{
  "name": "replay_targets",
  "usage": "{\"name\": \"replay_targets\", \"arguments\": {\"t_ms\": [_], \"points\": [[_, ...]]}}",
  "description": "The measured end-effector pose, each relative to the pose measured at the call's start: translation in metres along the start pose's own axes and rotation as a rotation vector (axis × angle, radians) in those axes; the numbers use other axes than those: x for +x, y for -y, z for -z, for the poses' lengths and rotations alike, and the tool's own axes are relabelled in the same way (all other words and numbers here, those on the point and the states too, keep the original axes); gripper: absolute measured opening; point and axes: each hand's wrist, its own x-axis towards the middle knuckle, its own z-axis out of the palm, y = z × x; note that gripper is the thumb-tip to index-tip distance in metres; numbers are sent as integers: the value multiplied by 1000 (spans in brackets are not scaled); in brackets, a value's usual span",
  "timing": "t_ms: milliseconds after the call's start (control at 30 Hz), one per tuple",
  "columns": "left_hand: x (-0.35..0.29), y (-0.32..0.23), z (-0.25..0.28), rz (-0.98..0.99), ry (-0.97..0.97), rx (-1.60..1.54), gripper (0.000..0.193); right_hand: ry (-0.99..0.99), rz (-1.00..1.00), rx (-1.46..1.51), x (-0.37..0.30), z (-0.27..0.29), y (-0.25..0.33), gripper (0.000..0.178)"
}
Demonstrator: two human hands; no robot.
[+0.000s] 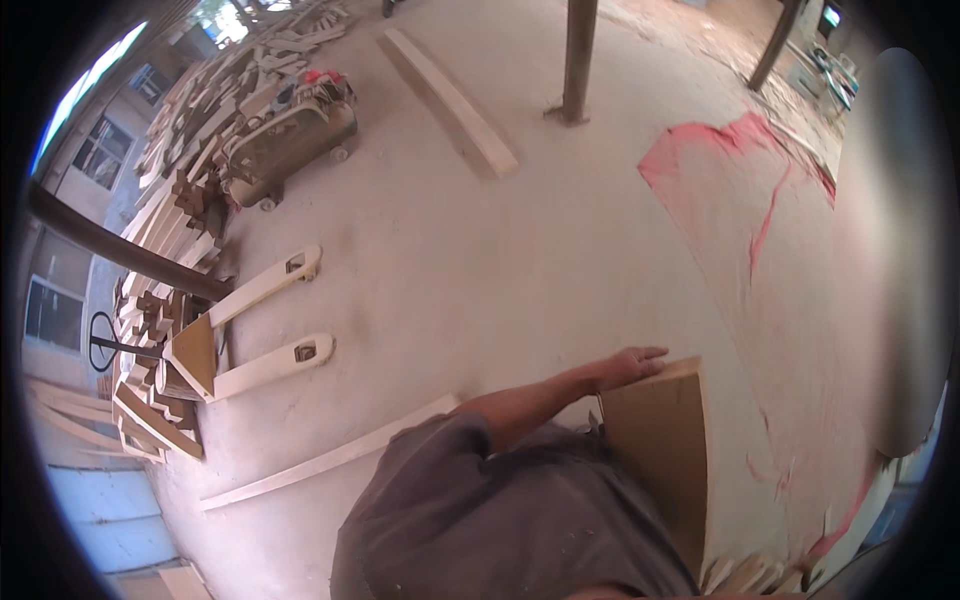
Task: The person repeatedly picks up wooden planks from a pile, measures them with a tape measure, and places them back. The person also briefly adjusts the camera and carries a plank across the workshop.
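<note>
My left arm reaches across my grey shirt, and my left hand [628, 368] is at the upper edge of a brown wooden board [655, 430]. Its fingers point to the right along that edge, with the hand closed over the corner. Upright against my right side, the board shows a paler, thin edge. Part of its near side is hidden by my shirt. My right hand cannot be seen.
Left stand a pallet jack [265, 378], an air compressor [290, 140] and heaped timber [180, 130]. Long beams [450, 100] lie on the floor. A reddish sheet [740, 190] spreads at right, beside a blurred post-like shape [895, 260]. A dark post [578, 60] rises ahead.
</note>
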Motion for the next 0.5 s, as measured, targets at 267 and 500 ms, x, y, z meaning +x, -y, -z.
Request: {"name": "replay_targets", "arguments": {"t_ms": [267,500], "points": [[274,-64,130,-25,-151,118,69,24,44,-41,261,-212,149,51],[407,-113,249,-8,-421,184,67,38,74,-124,432,-393,301,49]]}}
